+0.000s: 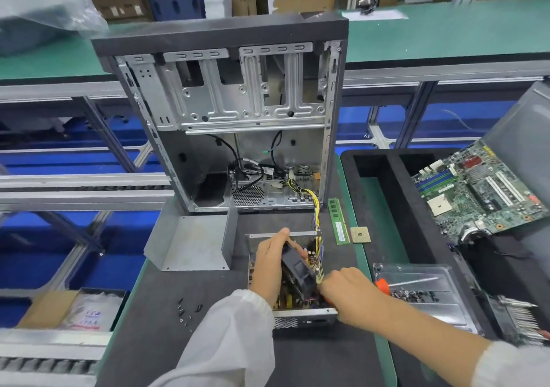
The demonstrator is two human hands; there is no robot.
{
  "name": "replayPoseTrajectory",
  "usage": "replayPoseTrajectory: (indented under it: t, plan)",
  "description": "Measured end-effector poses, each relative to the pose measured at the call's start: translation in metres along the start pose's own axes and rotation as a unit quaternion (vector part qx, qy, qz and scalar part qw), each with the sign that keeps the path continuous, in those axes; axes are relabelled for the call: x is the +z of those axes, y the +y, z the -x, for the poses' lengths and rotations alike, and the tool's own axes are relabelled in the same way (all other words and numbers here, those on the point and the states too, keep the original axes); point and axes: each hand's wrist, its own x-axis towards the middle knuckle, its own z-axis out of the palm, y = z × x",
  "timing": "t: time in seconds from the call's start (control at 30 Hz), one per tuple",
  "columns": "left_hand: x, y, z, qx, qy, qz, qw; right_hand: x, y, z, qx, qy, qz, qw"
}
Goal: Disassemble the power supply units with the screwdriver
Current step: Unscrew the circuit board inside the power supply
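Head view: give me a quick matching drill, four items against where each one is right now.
Items:
1. black fan
2. RAM stick
3. motherboard
4. loose screws

Places:
A. on the mat left of the power supply
B. in the left hand
C. tilted at the far right
D. flat beside the CPU chip

Pairs: 1-B, 2-D, 3-C, 4-A

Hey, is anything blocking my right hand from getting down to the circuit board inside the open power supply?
Partly. The black fan, lifted by the left hand, hangs over the circuit board. The right hand reaches in beside it, fingers hidden.
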Motion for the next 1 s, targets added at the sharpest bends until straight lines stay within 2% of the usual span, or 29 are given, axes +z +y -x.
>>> replayPoseTrajectory:
  t: [0.07, 0.27, 0.4, 0.57, 0.7, 0.8, 0.87, 0.93, 1.0]
  plan:
    - [0.002, 0.001, 0.000, 0.005, -0.019, -0.008, 1.000, -0.006, 0.003, 0.000, -0.005, -0.011, -0.011, 1.000]
    - [0.002, -0.001, -0.001, -0.009, -0.013, -0.007, 1.000, 0.000, 0.001, 0.005, -0.005, -0.001, -0.061, 0.998]
    - [0.002, 0.000, -0.002, -0.021, -0.015, 0.004, 1.000, -0.021, 0.023, 0.002, 0.038, 0.095, -0.177, 0.979]
    - [-0.002, 0.003, 0.003, -0.034, -0.011, 0.006, 0.999, -0.031, 0.028, 0.002, 0.067, 0.055, -0.131, 0.988]
    - [-0.006, 0.014, -0.002, -0.040, -0.013, -0.004, 0.999, -0.050, 0.026, -0.008, 0.078, 0.111, -0.147, 0.980]
    - [-0.018, 0.036, -0.007, -0.048, 0.020, 0.007, 0.999, -0.068, 0.023, -0.017, 0.066, 0.137, -0.167, 0.974]
    - [-0.029, 0.057, -0.008, -0.090, 0.033, 0.026, 0.995, -0.077, 0.019, -0.024, 0.051, 0.139, -0.182, 0.972]
    - [-0.048, 0.079, -0.012, -0.132, 0.008, 0.090, 0.987, -0.087, 0.015, -0.034, 0.043, 0.141, -0.202, 0.968]
    - [-0.077, 0.100, -0.018, -0.128, -0.014, 0.135, 0.982, -0.096, 0.010, -0.044, 0.040, 0.138, -0.228, 0.963]
